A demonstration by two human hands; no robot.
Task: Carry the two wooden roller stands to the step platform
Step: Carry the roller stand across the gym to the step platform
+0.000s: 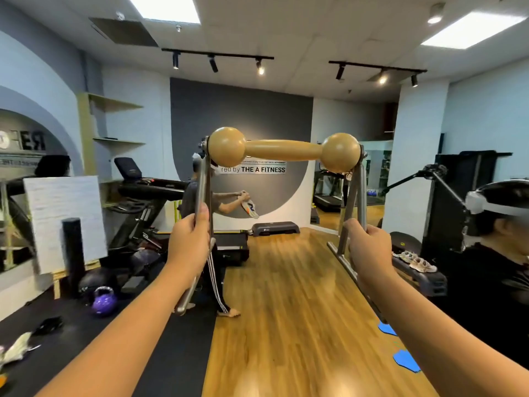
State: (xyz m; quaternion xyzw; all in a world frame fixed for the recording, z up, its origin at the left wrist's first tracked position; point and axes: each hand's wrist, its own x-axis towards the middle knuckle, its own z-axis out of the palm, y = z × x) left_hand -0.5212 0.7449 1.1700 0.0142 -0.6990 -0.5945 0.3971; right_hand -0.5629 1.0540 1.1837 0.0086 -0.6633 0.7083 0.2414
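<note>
One roller stand (283, 151) is being held raised at 12 o'clock, its metal legs being gripped by the left hand (187, 239) and right hand (369, 247). The step platform (275, 228) is being shown beyond, on the wooden floor (286, 310).

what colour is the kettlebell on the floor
Purple kettlebell, on the black mat at left in the head view.

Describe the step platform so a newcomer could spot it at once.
Look to the dark grey feature wall with the fitness sign. At its foot, where the wooden floor ends, sits the low dark grey step platform. Unlike the tall treadmills to its left, it is a squat flat-topped block.
</note>
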